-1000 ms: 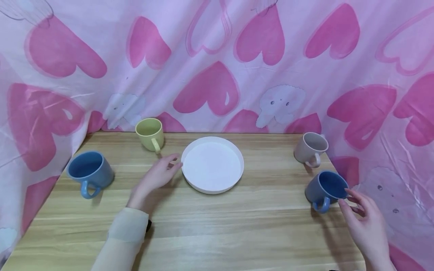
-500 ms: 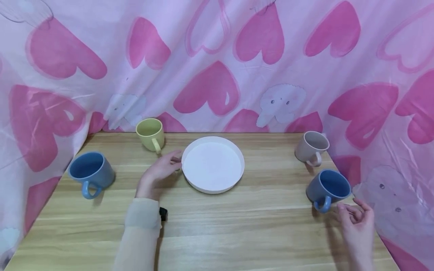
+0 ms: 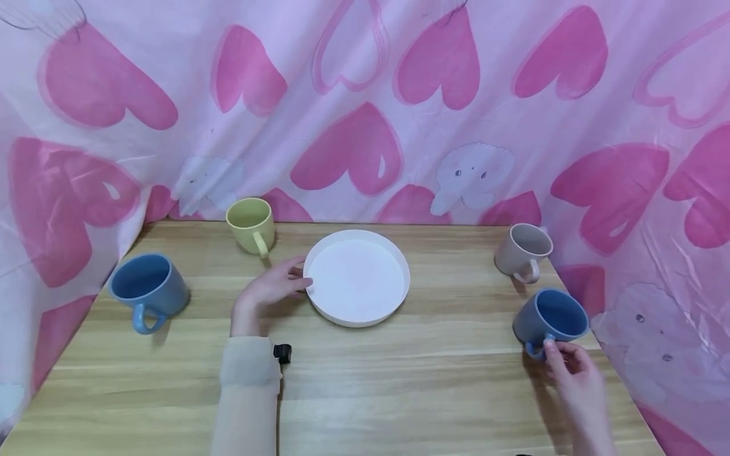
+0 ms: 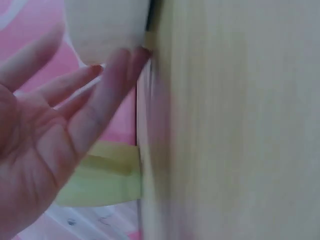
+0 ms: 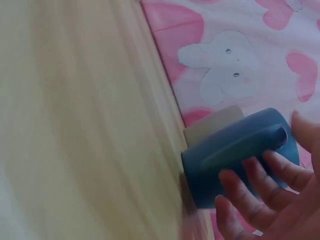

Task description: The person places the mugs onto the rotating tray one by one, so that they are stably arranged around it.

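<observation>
Your left forearm (image 3: 246, 405) runs up from the lower edge of the head view, sleeved, with the hand (image 3: 272, 285) bent inward at the wrist (image 3: 245, 318). Its fingers (image 4: 96, 110) extend, the thumb (image 4: 35, 59) standing apart from them. Your right hand (image 3: 577, 379) reaches up and leftward, its four fingers (image 5: 252, 212) spread and slightly bent, the thumb (image 5: 306, 131) held clear of them. Both hands are bare.

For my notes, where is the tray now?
In the head view, the tray is central, right of the yellow mug, its left rim at the left hand.
</observation>
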